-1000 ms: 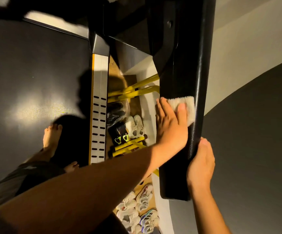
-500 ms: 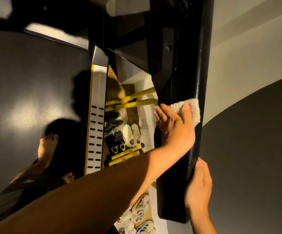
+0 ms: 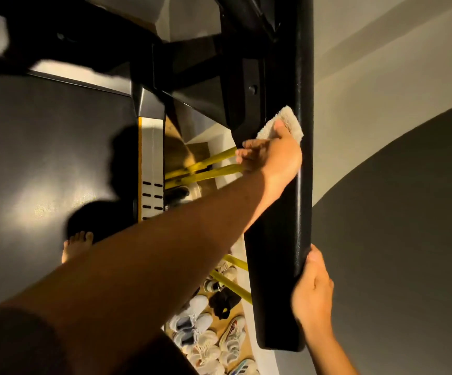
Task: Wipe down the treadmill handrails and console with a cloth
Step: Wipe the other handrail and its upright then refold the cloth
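The handrail (image 3: 279, 253) is glossy black; the cloth (image 3: 289, 119) is cream-white; the belt (image 3: 43, 117) is dark grey; the side rail (image 3: 153, 147) is white with paired black slots and an orange edge; the bars (image 3: 219, 171) are yellow; the shoes (image 3: 192, 319) are mostly white.

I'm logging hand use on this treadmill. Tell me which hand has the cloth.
The left hand, higher up the handrail, presses the cloth against it. The right hand has no cloth and only grips the handrail near its lower end.
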Demonstrator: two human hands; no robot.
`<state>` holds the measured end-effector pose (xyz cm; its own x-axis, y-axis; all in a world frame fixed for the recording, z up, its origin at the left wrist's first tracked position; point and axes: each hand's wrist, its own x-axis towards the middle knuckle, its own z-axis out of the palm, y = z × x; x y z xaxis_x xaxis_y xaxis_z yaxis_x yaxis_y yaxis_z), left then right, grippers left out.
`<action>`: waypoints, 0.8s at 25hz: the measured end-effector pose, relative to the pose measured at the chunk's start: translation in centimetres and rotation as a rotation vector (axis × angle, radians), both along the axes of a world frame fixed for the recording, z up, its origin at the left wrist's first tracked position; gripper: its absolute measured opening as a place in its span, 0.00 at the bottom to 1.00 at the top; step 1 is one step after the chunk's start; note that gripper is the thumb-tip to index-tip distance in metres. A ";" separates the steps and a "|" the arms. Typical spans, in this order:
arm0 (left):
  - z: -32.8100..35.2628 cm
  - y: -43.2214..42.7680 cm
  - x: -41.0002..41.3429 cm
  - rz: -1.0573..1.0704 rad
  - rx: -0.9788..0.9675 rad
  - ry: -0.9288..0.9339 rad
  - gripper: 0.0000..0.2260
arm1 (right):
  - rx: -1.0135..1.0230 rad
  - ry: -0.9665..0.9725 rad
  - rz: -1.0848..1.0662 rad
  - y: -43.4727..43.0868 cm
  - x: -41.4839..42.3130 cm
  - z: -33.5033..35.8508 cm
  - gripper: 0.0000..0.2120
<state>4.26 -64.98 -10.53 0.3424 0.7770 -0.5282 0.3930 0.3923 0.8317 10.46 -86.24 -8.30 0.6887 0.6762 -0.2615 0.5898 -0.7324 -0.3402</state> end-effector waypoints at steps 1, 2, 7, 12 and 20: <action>-0.2 1.6 -0.1 0.267 -0.215 -0.170 0.32 | -0.025 0.016 0.070 1.1 0.0 0.3 0.23; -1.0 3.6 -0.4 0.327 -0.257 -0.138 0.32 | -0.037 0.021 0.129 2.9 0.1 0.5 0.27; -2.7 1.1 1.5 0.311 0.078 -0.097 0.30 | 0.074 -0.065 0.303 10.5 0.6 -0.1 0.30; -1.9 2.1 1.2 0.283 0.251 -0.115 0.33 | 0.108 -0.042 0.289 10.0 1.1 -0.7 0.32; 1.8 2.3 2.0 0.188 0.269 -0.092 0.36 | 0.123 -0.062 0.315 10.2 1.0 -0.6 0.31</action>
<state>6.28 -62.65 -8.72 0.2163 0.9385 -0.2690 0.2529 0.2123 0.9439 11.44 -76.00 -8.90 0.4529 0.8823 -0.1286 0.8030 -0.4663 -0.3711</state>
